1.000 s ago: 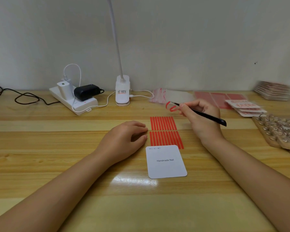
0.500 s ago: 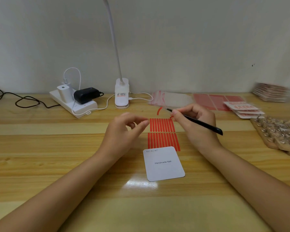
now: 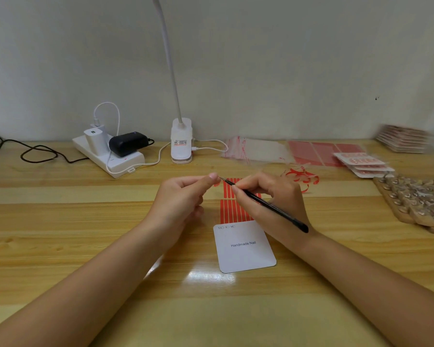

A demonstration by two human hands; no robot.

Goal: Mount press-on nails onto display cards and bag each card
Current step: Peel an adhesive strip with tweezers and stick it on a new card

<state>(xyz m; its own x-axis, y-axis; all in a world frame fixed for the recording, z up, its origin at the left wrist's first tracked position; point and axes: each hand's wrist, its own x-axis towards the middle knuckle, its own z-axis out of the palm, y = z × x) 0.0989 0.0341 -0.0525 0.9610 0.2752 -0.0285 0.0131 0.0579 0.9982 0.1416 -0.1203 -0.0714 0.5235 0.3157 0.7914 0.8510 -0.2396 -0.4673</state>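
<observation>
A white display card printed "Handmade Nail" lies flat on the wooden table in front of me. Just beyond it is a sheet of red adhesive strips, partly covered by my hands. My right hand grips black tweezers, whose tip points left and up. My left hand is raised, and its thumb and forefinger pinch together right at the tweezers' tip. A small bit of red strip shows below that pinch; the rest is hidden.
Curled red peelings lie right of my hands. At the back right are clear bags, red sheets, bagged cards and a blurred stack. A board of nails lies at the right. Behind stand a power strip and a lamp base.
My left hand rose off the table and closed its fingertips at the tweezers' tip. My right hand brought the tweezers and the lifted red strip leftward to meet it.
</observation>
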